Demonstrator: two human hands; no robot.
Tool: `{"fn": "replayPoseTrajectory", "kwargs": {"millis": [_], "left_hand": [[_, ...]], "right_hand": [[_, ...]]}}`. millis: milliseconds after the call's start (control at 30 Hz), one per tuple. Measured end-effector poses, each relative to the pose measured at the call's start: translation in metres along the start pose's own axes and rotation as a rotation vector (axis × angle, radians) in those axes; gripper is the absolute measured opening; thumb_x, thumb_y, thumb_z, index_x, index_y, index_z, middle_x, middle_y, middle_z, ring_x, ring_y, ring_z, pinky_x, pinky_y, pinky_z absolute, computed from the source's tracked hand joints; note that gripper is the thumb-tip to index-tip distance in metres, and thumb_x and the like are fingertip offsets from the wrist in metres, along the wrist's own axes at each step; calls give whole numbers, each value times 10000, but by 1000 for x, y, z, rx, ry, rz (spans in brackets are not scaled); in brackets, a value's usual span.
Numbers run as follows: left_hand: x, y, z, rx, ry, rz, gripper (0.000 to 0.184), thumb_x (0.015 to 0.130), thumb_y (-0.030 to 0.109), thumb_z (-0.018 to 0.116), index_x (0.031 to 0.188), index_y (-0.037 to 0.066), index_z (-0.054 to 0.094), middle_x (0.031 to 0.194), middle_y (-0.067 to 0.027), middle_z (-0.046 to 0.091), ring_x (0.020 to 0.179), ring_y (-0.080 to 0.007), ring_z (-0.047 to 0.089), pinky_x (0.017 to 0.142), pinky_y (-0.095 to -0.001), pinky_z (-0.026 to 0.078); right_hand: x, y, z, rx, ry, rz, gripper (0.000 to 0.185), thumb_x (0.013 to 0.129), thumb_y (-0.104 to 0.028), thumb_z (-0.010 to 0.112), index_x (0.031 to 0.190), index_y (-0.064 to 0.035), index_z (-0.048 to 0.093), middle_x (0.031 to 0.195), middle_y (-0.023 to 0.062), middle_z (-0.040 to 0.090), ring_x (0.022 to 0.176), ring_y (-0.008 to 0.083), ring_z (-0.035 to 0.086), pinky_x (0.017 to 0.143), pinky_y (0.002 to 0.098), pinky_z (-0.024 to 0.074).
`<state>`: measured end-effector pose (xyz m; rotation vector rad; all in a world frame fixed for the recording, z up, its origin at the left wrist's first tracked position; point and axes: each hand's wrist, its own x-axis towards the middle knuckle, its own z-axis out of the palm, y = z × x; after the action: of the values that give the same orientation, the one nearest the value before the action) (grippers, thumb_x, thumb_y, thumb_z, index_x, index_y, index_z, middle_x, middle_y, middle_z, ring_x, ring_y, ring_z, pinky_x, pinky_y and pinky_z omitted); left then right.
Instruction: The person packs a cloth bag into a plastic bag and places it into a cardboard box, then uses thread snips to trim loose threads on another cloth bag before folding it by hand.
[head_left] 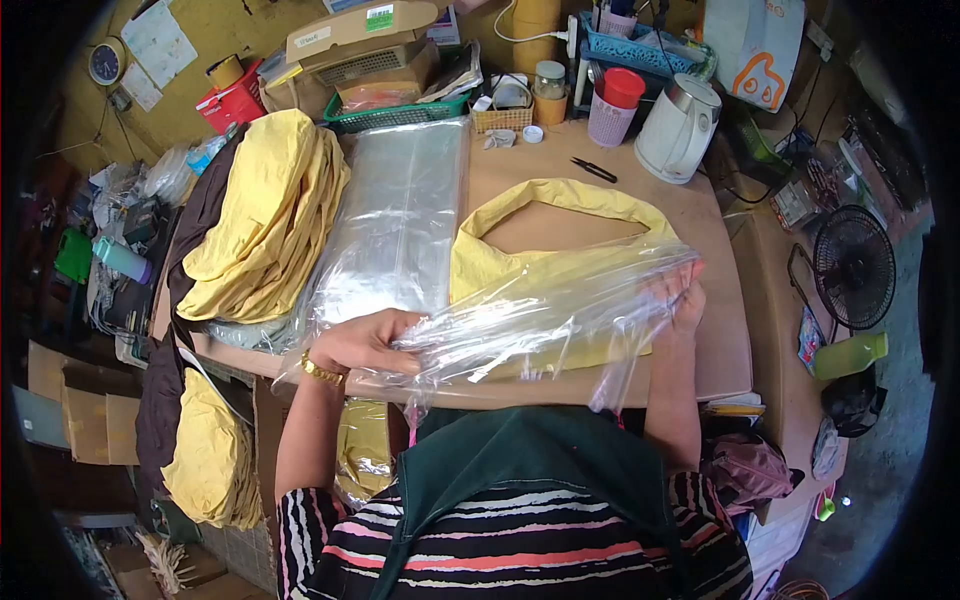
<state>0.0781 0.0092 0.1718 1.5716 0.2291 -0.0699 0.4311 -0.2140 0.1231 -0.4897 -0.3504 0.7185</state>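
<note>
A clear plastic bag (520, 320) is stretched sideways between my two hands over the front of the table. My left hand (368, 343), with a gold band at its wrist, pinches the bag's left end. At the other end my right hand (678, 296) is closed on the bag, its fingers partly covered by the plastic. Beneath the bag lies a flat yellow cloth bag (575, 192), its wide strap looping toward the back. Left of it, a stack of flat clear plastic bags (400, 215) reaches close to my left hand.
A tall pile of folded yellow cloth (265, 220) with dark brown cloth stands at the left. Black thread snips (594, 169) lie behind the yellow bag. A white electric kettle (678, 130), a cup (612, 108) and a green basket (398, 114) line the back.
</note>
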Motion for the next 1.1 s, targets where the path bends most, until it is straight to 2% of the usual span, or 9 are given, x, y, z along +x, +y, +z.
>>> {"fn": "replayPoseTrajectory", "kwargs": {"millis": [67, 200, 267, 600, 700, 767, 833, 967, 1100], "left_hand": [[-2, -3, -10, 11, -113, -193, 406, 798, 198, 761, 1104, -27, 618, 973, -68, 673, 897, -130, 600, 825, -277, 462], [-11, 8, -21, -434, 569, 177, 267, 886, 296, 669, 934, 34, 646, 860, -69, 661, 738, -153, 597, 769, -323, 470], [-7, 16, -22, -638, 673, 349, 281, 910, 327, 634, 904, 46, 642, 834, -74, 655, 680, -166, 593, 737, -334, 477], [-34, -18, -37, -10, -272, -129, 521, 802, 137, 751, 1234, -68, 542, 1094, -82, 636, 915, -127, 605, 930, -299, 466], [-51, -19, -39, -237, -145, 54, 586, 807, 155, 756, 1272, -84, 491, 1047, -55, 644, 882, -112, 588, 889, -263, 449], [-48, 36, -24, 696, 36, 60, 567, 805, 151, 760, 1252, -76, 495, 1019, -76, 634, 887, -120, 587, 893, -281, 446], [-60, 28, -26, 145, 52, -210, 551, 845, 140, 694, 1296, -58, 446, 1067, -143, 615, 953, -177, 601, 897, -331, 463], [-27, 49, 6, -761, 817, 784, 565, 912, 187, 499, 1395, -31, 305, 1285, -233, 514, 1213, -344, 510, 1038, -426, 432], [75, -33, 83, 13, 827, 408, 546, 955, 255, 492, 1378, -47, 323, 1412, -255, 372, 1312, -356, 336, 1096, -447, 259]], "right_hand": [[0, 2, -4, 285, -558, 258, 460, 945, -499, 470, 915, -72, 639, 584, 21, 512, 495, 153, 521, 513, 312, 481], [-16, -12, -2, -235, -184, 655, 405, 913, -461, 579, 916, -63, 653, 621, 44, 570, 540, 133, 560, 518, 300, 474], [-14, -24, 47, -1421, -1122, 720, 367, 843, -386, 707, 923, -30, 665, 716, 71, 649, 626, 135, 618, 560, 295, 495], [1, -29, -40, -100, -347, 334, 439, 738, -424, 775, 903, -35, 658, 793, 65, 668, 675, 203, 650, 700, 379, 543], [3, -44, -23, -46, -628, 523, 376, 808, -390, 728, 900, -39, 633, 777, 62, 647, 608, 177, 613, 707, 377, 544], [12, -56, -26, -283, -577, 413, 348, 849, -356, 680, 930, -22, 620, 791, 62, 646, 621, 177, 610, 700, 363, 538], [31, -74, -5, -415, -540, 317, 330, 907, -307, 590, 1014, 5, 594, 892, 91, 644, 736, 194, 618, 739, 348, 524], [53, -69, 44, -631, -285, -182, 380, 941, -253, 480, 1216, 5, 524, 1179, 139, 588, 1088, 222, 568, 945, 329, 445], [12, 52, 13, -1322, -357, -31, 571, 858, -96, 555, 1402, -30, 396, 1421, 177, 435, 1355, 296, 356, 1133, 365, 250]]}}
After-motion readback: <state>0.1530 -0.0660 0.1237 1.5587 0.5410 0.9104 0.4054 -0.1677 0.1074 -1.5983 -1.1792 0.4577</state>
